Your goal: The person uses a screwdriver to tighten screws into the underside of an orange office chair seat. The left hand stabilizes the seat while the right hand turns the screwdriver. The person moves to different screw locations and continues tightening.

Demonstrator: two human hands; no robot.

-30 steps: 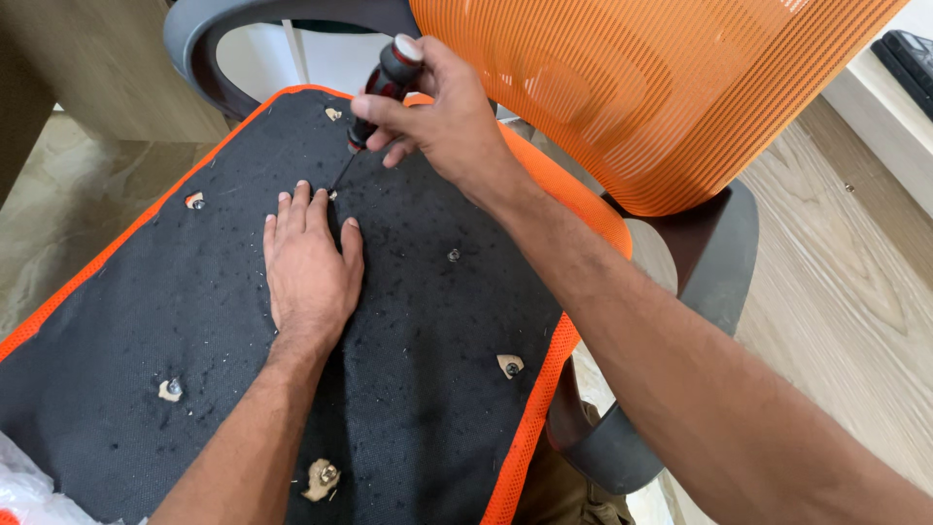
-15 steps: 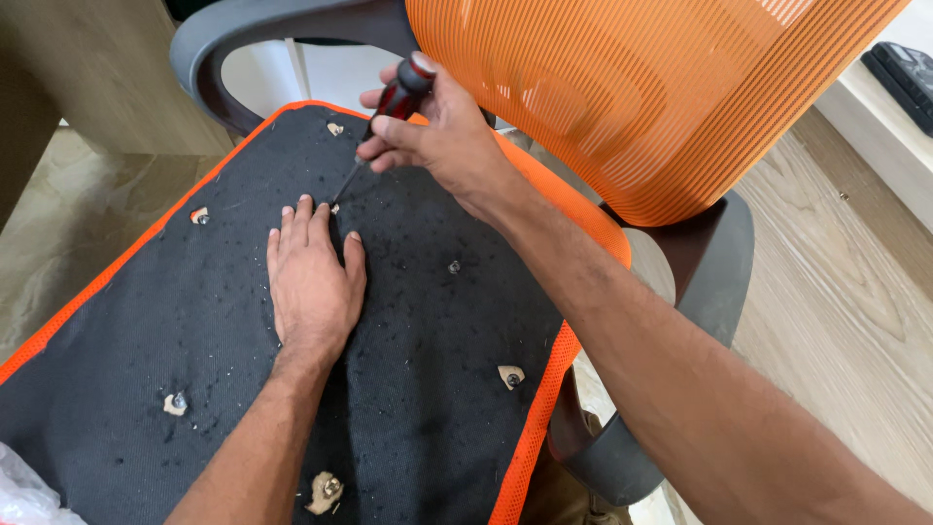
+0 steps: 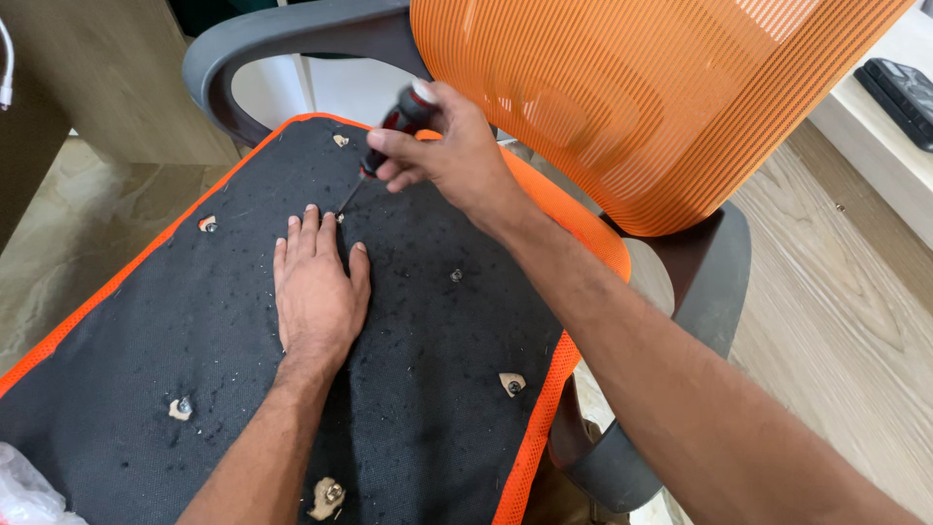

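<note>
An upturned chair seat [image 3: 146, 321], black fabric with an orange edge, lies under both hands. My left hand [image 3: 316, 287] rests flat on it, palm down, fingers together. My right hand [image 3: 442, 156] grips a red-and-black screwdriver [image 3: 389, 136] by its handle. The metal tip points down at a spot on the fabric just beyond my left fingertips. Several screws [image 3: 511, 383] sit in torn holes around the seat.
The orange mesh chair back [image 3: 632, 97] rises at the right. Grey armrests [image 3: 282, 44] curve at the top and lower right [image 3: 680, 321]. A wooden floor [image 3: 855, 311] lies to the right, a pale plastic bag [image 3: 24, 491] at the bottom left.
The view has shifted slightly; my right hand with the screwdriver stays over the same spot, its handle tilted a little differently. My left hand stays flat.
</note>
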